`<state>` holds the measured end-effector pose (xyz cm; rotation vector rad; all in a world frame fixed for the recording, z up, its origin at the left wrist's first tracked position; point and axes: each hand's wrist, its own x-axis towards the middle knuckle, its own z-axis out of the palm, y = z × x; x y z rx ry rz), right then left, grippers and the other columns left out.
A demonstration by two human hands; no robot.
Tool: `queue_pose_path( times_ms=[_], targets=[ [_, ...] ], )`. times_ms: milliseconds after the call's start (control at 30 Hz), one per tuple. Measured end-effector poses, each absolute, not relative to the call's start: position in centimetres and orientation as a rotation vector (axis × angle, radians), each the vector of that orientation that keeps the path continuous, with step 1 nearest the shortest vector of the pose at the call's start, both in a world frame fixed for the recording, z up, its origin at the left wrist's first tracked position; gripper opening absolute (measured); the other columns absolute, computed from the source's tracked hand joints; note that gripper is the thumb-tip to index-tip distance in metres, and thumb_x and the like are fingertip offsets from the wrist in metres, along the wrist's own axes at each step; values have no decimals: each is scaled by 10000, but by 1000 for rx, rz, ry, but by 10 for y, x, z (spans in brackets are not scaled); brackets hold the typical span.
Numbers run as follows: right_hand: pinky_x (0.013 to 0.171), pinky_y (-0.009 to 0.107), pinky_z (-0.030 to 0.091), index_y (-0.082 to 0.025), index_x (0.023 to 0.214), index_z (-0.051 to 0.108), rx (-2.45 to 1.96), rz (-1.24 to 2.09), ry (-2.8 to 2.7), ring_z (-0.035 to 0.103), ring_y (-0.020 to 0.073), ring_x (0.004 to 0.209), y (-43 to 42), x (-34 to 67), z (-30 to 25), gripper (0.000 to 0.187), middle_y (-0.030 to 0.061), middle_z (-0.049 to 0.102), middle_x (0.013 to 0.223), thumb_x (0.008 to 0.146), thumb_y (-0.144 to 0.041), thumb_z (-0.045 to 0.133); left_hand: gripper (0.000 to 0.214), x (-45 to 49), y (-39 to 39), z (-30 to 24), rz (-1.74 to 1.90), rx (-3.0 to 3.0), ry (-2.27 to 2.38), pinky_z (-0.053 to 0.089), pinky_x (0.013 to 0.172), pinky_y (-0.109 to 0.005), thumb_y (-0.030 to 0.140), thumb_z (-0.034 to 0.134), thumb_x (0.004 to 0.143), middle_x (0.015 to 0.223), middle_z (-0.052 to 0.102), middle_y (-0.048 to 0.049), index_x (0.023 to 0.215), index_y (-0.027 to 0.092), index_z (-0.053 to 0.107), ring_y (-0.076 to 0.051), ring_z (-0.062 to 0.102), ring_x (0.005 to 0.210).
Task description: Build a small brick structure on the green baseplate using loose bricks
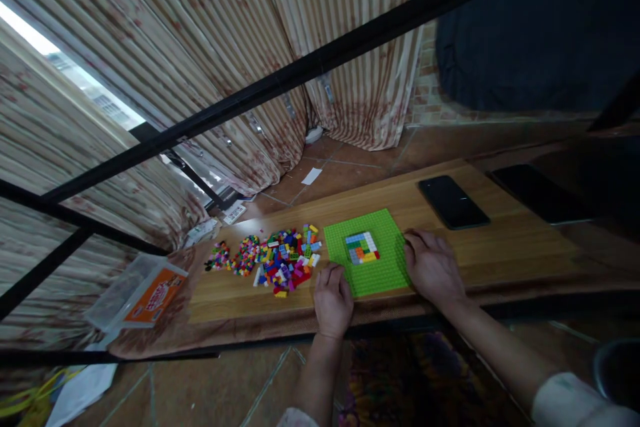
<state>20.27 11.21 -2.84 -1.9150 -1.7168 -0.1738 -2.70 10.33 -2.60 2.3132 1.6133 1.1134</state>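
Observation:
A green studded baseplate lies on the wooden board, turned slightly. Near its middle sits a small block of toy bricks in blue, white, green, orange, yellow and red. My left hand is at the plate's left front edge, fingers curled in and closed against it. At the right edge, my right hand has its bent fingers and thumb closed on the plate's border. No loose brick shows in either hand. To the left of the plate spreads a pile of loose mixed-colour bricks.
Smaller heaps of tiny pieces lie farther left. A clear plastic box with an orange label stands beyond the board's left end. A black phone lies right of the plate, with a dark flat device beyond. A black metal bar crosses behind.

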Motion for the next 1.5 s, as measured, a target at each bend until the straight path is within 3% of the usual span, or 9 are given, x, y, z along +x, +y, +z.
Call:
queue_pose_path(
  times_ms=[233,533,767,1100,1500],
  targets=[
    [880,405,430,-159,1135,617,-1888,-200,-1729,558,266,1032,113,207,-36,327,131,631,1156,917,-265,398,205,-34,102,-18,1257,2079,1509,519,886,-345,100,472,892,1042,636,-90,987,179,635,-181,611,995],
    [863,398,431,-142,1112,632,-1911,-206,-1734,559,273,1005,113,207,-36,335,138,636,1154,914,-279,398,187,-79,113,-9,1337,1991,1823,524,837,-347,124,490,869,993,641,-91,964,172,644,-196,624,949],
    [858,406,435,-151,1086,646,-1882,-214,-1728,562,273,973,113,207,-35,319,135,650,1123,901,-279,419,227,-104,155,14,1000,2189,2047,510,843,-347,99,513,815,1007,652,-87,950,186,673,-210,619,942],
    [878,368,416,-158,1081,643,-1906,-220,-1735,553,254,991,112,206,-33,304,118,647,1119,911,-270,417,248,-97,191,13,716,2379,1927,473,921,-391,110,541,820,1013,658,-99,978,200,710,-231,585,979],
    [893,375,419,-159,1083,647,-1908,-207,-1720,554,251,996,111,203,-28,297,107,643,1146,918,-259,421,140,-89,196,20,788,2293,1853,469,899,-367,111,562,809,938,669,-101,781,171,686,-223,606,937]
  ],
)
